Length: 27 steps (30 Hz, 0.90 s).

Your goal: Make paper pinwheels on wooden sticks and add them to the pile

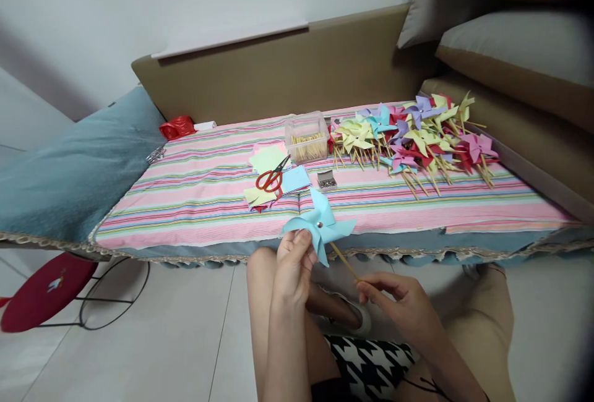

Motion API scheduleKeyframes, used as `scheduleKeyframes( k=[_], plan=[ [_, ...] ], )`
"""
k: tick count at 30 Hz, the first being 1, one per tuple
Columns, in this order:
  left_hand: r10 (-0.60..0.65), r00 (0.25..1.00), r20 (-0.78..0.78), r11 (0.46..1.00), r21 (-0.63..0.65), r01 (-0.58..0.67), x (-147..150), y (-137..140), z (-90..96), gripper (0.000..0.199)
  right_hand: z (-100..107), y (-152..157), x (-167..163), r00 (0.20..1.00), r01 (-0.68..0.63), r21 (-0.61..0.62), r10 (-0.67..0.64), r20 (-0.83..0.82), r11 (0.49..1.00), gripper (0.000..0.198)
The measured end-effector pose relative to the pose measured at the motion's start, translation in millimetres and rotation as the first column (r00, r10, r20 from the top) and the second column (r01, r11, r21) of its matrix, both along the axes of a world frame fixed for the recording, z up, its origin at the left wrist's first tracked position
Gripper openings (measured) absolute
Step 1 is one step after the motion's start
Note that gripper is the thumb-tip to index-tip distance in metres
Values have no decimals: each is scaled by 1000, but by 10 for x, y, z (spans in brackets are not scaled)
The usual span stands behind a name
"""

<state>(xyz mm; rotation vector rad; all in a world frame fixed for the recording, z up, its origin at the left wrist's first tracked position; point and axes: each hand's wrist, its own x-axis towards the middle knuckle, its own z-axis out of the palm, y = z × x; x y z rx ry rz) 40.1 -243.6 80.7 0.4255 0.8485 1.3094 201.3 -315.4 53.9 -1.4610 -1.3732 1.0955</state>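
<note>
A light blue paper pinwheel with a silver pin at its centre is held up over my lap. My left hand is closed around its left blade, thumb in front. Its thin wooden stick slants down to the right, and my right hand pinches the lower end between thumb and fingers. Beyond the pinwheel lie a small open box of metal pins, a stack of blue paper squares and red-handled scissors resting on coloured paper.
On the striped cloth, a clear plastic box holds wooden sticks. A heap of finished pinwheels covers the right side. A red plastic bag lies at the far left. A red stool stands on the floor, and cushions are stacked at right.
</note>
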Motion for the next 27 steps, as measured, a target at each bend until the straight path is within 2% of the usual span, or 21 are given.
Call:
scheduleKeyframes(
  k=[4, 7, 9, 11, 14, 20, 24, 27],
  plan=[
    [46, 994, -96, 999, 20, -44, -8, -11, 43, 29, -10, 18, 15, 995, 97, 20, -97, 32, 995, 30],
    [72, 971, -230, 996, 62, -59, -13, -14, 66, 33, -12, 21, 23, 994, 91, 29, -92, 63, 995, 29],
    [65, 956, -285, 998, 44, -55, -15, -13, 67, 41, -11, 18, 24, 994, 76, 33, -78, 78, 997, 28],
    [40, 957, -287, 999, 21, -35, -22, -8, 58, 48, -12, 17, 28, 992, 76, 33, -79, 94, 997, 28],
    [21, 959, -281, 1000, 25, -15, -54, 11, 26, 48, -29, 21, 48, 989, 86, 42, -90, 120, 995, 29],
    [87, 952, -294, 995, -15, -96, -163, 68, -70, 43, -94, 35, 111, 991, 84, 42, -88, 105, 996, 28],
    [6, 979, -202, 998, -60, -19, -193, 63, -93, 38, -83, 43, 120, 992, 83, 39, -86, 90, 996, 28],
    [-40, 974, -222, 998, -51, 29, -179, 49, -92, 36, -64, 46, 113, 994, 70, 41, -74, 78, 997, 30]
  ],
)
